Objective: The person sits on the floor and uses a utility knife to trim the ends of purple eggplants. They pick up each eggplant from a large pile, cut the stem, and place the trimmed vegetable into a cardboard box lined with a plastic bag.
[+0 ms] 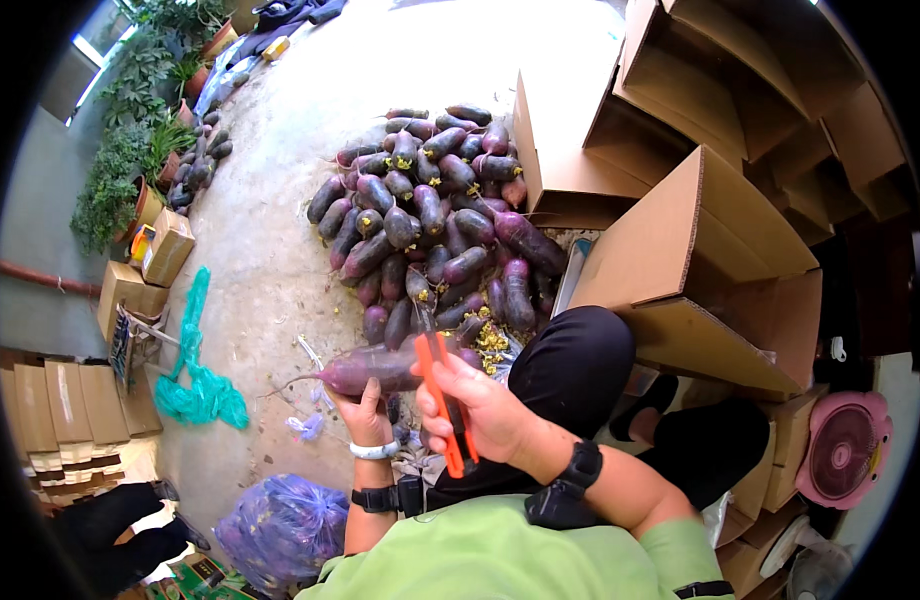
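My left hand (364,421) supports a long purple radish (370,369) from below, its thin root tail pointing left. Closed around the orange handle of a utility knife (451,420) is my right hand (481,412). The knife's dark blade points away from me, over the radish's right part, which is blurred and partly hidden by the knife. Beyond both hands, a big heap of dark purple radishes (430,206) lies on the concrete floor. Yellow leaf trimmings (493,339) are scattered at the heap's near right edge.
Open cardboard boxes (655,255) stand to the right. A tied plastic bag (284,529) sits at lower left, near another person's legs (122,529). Green netting (201,390) lies on the floor at left. Potted plants (134,142) line the left wall. A pink fan (842,450) is at far right.
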{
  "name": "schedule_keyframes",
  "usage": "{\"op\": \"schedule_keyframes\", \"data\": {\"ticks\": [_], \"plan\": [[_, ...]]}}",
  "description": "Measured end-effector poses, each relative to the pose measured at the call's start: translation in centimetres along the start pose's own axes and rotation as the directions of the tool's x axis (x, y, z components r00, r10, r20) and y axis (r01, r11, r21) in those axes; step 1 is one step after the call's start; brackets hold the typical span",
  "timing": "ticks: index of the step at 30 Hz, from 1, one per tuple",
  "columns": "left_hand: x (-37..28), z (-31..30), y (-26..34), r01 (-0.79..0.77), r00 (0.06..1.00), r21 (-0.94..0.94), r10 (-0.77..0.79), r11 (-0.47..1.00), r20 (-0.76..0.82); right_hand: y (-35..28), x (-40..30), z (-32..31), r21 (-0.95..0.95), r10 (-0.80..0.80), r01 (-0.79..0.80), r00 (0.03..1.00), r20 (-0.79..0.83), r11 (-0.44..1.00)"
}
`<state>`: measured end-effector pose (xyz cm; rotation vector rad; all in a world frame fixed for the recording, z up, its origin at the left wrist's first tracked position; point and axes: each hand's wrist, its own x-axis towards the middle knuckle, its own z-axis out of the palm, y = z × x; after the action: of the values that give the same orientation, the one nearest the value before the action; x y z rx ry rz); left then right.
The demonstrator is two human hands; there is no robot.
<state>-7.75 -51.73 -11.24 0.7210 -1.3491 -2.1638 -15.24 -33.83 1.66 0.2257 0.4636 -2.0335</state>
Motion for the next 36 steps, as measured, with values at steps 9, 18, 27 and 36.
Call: {"op": "schedule_keyframes", "data": {"ticks": [9, 18, 27, 36], "plan": [[5.2, -1.4, 3.2, 0.036, 0.999, -0.155, -0.033, 0.987, 0.022, -10.5, -15.5, 4.2, -0.830, -0.192, -0.192, 0.923, -0.334, 0.524], [8.0, 13.3, 16.6, -0.324, 0.738, -0.066, 0.295, 0.944, 0.607, -23.4, -30.6, 3.7, -0.752, -0.687, -0.589, 0.678, -0.261, -0.296], [-0.5, 38.1, 18.1, -0.209, 0.482, 0.176, -0.055, 0.962, 0.874, -28.3, -28.9, -4.3, -0.491, -0.191, -0.576, 0.753, -0.630, -0.654], [-7.7, 52.0, 7.9, -0.363, -0.215, 0.280, -0.373, 0.889, 0.903, -27.2, -32.2, -8.6, -0.372, -0.086, -0.257, 0.904, -0.418, -0.892]]}}
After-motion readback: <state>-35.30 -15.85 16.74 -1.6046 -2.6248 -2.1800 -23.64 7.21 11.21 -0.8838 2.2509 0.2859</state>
